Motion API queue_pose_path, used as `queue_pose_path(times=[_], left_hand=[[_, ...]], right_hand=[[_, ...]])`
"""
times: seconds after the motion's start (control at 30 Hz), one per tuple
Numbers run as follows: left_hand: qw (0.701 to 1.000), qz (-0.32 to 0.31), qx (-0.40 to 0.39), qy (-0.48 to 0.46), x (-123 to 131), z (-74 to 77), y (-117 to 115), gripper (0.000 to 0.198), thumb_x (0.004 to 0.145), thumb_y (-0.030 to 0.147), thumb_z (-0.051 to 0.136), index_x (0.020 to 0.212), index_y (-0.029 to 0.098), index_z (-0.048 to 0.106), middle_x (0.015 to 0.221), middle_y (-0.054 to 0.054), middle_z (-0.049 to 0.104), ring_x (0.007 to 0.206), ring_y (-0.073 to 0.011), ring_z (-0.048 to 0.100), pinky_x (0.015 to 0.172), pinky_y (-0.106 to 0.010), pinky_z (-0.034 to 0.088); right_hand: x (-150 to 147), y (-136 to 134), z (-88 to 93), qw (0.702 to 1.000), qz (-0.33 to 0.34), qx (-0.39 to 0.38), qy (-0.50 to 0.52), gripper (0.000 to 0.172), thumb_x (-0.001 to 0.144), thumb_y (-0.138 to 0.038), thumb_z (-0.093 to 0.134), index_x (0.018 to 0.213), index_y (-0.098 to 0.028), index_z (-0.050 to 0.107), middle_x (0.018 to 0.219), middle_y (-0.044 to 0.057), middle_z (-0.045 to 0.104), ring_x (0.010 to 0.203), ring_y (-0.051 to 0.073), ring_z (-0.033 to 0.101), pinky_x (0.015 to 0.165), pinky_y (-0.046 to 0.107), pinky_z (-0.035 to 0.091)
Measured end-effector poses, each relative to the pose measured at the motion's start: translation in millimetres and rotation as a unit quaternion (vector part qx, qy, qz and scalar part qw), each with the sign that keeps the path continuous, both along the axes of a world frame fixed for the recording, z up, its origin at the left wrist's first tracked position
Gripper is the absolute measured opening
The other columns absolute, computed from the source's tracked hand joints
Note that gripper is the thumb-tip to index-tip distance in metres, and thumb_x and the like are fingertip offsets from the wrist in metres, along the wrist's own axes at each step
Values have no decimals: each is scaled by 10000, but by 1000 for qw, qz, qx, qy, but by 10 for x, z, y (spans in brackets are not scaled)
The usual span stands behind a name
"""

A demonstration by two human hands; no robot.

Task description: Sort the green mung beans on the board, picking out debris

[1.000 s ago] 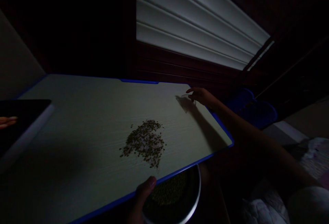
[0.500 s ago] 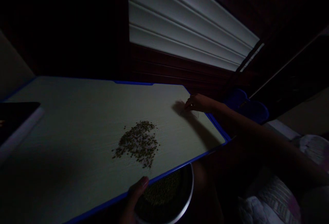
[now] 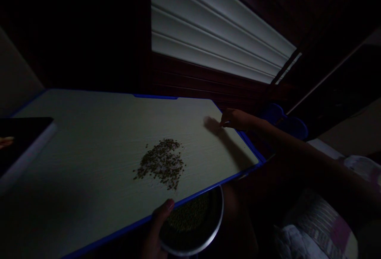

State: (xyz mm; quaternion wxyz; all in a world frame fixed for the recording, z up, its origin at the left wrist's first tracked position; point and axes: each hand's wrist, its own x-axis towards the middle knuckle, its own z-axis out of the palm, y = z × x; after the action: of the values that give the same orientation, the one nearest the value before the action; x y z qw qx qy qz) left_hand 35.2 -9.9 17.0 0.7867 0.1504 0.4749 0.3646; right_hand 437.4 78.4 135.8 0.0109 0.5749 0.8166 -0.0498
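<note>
A loose pile of small dark-green beans point(image 3: 162, 162) lies on a pale table point(image 3: 98, 124) with a blue rim. My right hand point(image 3: 233, 119) hovers at the table's right side, its thumb and fingertips pinched together; whatever they hold is too small and dark to make out. My left hand point(image 3: 159, 223) is at the near edge, its thumb lying on the blue rim and its other fingers hidden below. Just under that edge, beside my left hand, sits a round metal bowl point(image 3: 218, 221) with many similar small beans inside.
At the table's left lies a dark box-like object point(image 3: 26, 140) with a pale side. A louvred panel point(image 3: 214, 25) stands behind the table. Blue plastic containers point(image 3: 294, 128) are beyond my right arm, and patterned cloth point(image 3: 318, 223) is at lower right. The scene is dim.
My right hand has shifted slightly right, towards the table's side edge, still pinched. My left thumb stays on the rim. The bean pile looks the same; the view has moved a little.
</note>
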Motion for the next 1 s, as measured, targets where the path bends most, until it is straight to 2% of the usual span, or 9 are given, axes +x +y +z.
queue_pose_path(times=[0.13,0.2,0.4,0.53,0.63,0.73,0.87,0.93,1.0], left_hand=[[999,-1,-28,-20,-13,-1,10,64,820,285,747,872,263,718,1183,-6,747,1432,-262,451,1069,-318,513],[999,5,-32,-22,-29,7,10,119,833,274,747,949,267,719,1214,6,733,1416,-241,473,1080,-309,501],[999,28,-14,-28,-22,-14,1,342,846,228,750,1182,240,684,1265,-37,712,1282,-255,600,1143,-432,451],[998,59,7,-22,-9,-100,3,486,811,185,777,1274,265,650,1289,-38,703,1267,-262,609,1146,-465,440],[998,49,11,-37,-10,-146,-3,525,786,227,813,1283,287,654,1304,-41,696,1291,-284,591,1138,-466,443],[998,41,2,-44,-13,-166,-11,549,782,282,827,1300,267,645,1317,-67,687,1280,-304,598,1127,-487,452],[997,61,17,-40,-37,-190,-31,697,743,277,872,1373,321,576,1383,-30,651,1278,-281,600,1105,-441,484],[996,59,29,-54,-54,-214,-43,694,751,269,871,1377,289,572,1403,-51,638,1304,-276,581,1106,-409,483],[996,54,29,-61,-73,-243,-51,668,765,272,861,1371,250,579,1415,-80,628,1330,-278,560,1104,-392,484]], right_hand=[[-88,56,-4,1000,-4,21,13,324,984,-368,617,1262,-202,621,1309,94,639,1101,220,662,940,445,572],[-106,50,25,999,-11,28,23,319,985,-368,615,1259,-204,624,1309,94,639,1100,218,661,940,442,571],[-169,-112,147,993,-53,67,86,314,983,-369,618,1249,-200,628,1292,92,647,1080,213,667,926,433,576],[-320,-265,171,968,-112,132,180,315,982,-368,620,1248,-199,628,1294,92,646,1090,216,664,934,440,573],[-500,-337,76,922,-171,197,286,332,976,-370,629,1254,-189,622,1284,91,648,1085,221,667,925,443,576],[-770,-335,-146,845,-225,253,414,363,976,-380,627,1278,-180,604,1278,93,646,1073,223,671,905,441,583],[-1284,-302,-457,753,-244,239,562,367,982,-395,618,1272,-172,597,1209,83,663,978,196,688,821,391,603],[-1549,-320,-521,718,-240,214,617,372,999,-443,573,1259,-176,589,1120,69,675,837,149,678,700,314,595],[-1766,-370,-515,695,-232,187,654,371,1022,-502,473,1253,-223,555,1016,44,671,639,97,618,476,210,478]])
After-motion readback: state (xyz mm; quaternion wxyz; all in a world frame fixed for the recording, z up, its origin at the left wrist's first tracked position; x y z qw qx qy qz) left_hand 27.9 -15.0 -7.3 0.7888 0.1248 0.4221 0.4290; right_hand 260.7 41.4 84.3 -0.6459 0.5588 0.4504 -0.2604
